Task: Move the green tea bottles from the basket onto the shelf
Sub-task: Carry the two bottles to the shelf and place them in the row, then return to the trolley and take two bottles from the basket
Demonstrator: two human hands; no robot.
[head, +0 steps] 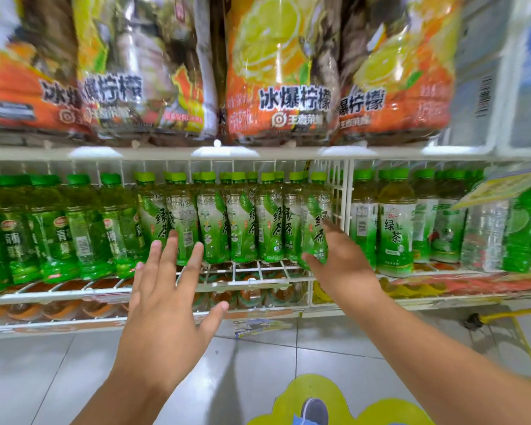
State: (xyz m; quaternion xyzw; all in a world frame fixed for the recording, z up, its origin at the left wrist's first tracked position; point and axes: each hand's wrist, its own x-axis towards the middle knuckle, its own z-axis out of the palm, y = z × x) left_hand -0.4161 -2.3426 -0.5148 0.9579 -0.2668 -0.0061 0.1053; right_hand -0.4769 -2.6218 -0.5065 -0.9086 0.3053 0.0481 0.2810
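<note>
- Both hands are up at the shelf (246,285). Right hand (339,256) holds the low part of a bottle (314,222), with its fingers curled round it. Left hand (166,289) is open, fingers spread and straight, and it holds nothing.
- That bottle is at the right end of the green tea row (227,216), tipped a bit, with its base near the front of the wire rack.
- I cannot see the basket, only a yellow bar (512,317) at the right edge that may be part of it.
- I think the step is to push this bottle in and stand it up straight.
- To do it well, slide the base back till it sits flat on the wires, next to the white divider (345,194).
- Left hand can rest flat on the front bottles so none tip.
- Let go only when it stands by itself.
- Turn the label to face out, like the others.
</note>
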